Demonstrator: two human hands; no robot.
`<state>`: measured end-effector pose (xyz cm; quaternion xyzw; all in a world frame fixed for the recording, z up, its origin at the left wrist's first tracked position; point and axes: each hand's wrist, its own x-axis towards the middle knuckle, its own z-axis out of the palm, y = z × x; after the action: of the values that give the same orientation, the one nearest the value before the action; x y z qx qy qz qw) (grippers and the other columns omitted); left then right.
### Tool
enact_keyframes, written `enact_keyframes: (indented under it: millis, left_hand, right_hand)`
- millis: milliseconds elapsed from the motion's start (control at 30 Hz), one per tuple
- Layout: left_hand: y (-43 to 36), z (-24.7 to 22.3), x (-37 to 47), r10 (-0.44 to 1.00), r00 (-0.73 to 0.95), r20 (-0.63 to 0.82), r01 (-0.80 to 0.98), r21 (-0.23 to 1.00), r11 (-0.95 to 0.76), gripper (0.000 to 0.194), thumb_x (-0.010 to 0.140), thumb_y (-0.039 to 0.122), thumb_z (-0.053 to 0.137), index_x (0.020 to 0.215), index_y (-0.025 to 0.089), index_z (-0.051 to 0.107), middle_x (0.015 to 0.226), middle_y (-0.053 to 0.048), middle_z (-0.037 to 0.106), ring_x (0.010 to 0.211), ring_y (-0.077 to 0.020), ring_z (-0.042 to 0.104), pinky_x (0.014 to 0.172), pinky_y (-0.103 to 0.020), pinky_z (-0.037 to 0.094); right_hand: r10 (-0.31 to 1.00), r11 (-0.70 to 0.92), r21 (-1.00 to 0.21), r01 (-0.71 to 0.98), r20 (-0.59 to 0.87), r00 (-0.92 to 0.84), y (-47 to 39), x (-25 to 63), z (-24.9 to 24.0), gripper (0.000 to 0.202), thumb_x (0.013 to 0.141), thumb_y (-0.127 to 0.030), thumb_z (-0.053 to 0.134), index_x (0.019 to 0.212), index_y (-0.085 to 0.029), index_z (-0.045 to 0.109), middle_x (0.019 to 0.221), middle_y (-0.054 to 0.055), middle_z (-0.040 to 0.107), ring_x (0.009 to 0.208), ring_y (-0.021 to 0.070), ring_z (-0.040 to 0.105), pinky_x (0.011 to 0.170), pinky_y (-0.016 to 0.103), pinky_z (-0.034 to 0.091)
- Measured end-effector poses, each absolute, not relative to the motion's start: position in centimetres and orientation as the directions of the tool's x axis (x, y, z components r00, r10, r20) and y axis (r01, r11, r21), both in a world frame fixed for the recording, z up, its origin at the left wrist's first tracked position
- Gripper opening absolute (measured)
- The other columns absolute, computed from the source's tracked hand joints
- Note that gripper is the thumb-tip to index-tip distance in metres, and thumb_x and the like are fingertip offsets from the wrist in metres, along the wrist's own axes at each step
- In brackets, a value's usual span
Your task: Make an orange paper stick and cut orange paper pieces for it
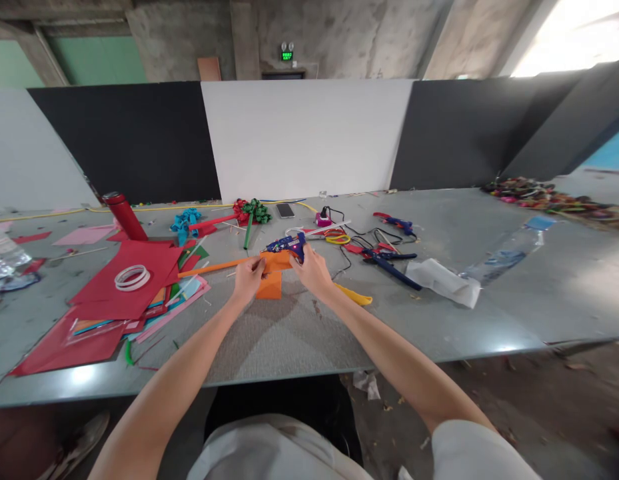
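Note:
My right hand (312, 269) is closed around a blue hot glue gun (284, 244), its nozzle pointing left with a small red light showing. Pinched in my left hand (249, 279) is orange paper (275, 261), which lies just under the glue gun. A long thin orange stick (216, 266) reaches out to the left from my left hand; whether it is joined to the paper I cannot tell. Below, another orange piece of paper (269, 287) rests on the table between my hands.
Red paper sheets (114, 267) with a white tape roll (132, 278) lie left, near a red bottle (125, 217). Ribbon flowers (258, 212) and a phone (285, 211) are behind. Pliers (389, 265), cords, white tissue (444, 281) and a plastic bottle (509, 257) lie right.

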<state>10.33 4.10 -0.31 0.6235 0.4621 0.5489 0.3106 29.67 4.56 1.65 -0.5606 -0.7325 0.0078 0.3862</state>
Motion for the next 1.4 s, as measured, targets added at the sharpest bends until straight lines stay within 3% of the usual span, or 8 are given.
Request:
enact_keyframes:
  millis: [600,1400]
  left_hand:
    - [4.44,-0.83,10.09,0.918,-0.037,0.394,0.230,0.898,-0.376,0.034,0.091,0.043,0.054,0.068,0.019,0.058,0.056,0.001,0.057,0.052,-0.0141,0.061,0.052,-0.022,0.042]
    - [4.04,-0.25,9.92,0.901,-0.056,0.429,0.263,0.877,-0.401,0.039,0.092,0.045,0.051,0.062,0.020,0.052,0.054,0.000,0.056,0.053,-0.0136,0.054,0.055,-0.024,0.037]
  right_hand:
    - [0.819,0.391,-0.418,0.820,0.564,-0.103,4.57,29.77,1.67,0.019,0.097,-0.031,0.047,0.109,-0.018,0.052,0.091,0.013,0.071,0.080,0.0277,0.067,0.068,0.032,0.043]
    - [0.820,0.371,-0.444,0.816,0.569,-0.063,4.79,30.44,1.91,0.019,0.098,-0.035,0.045,0.105,-0.020,0.054,0.090,0.012,0.072,0.079,0.0278,0.067,0.068,0.032,0.042]
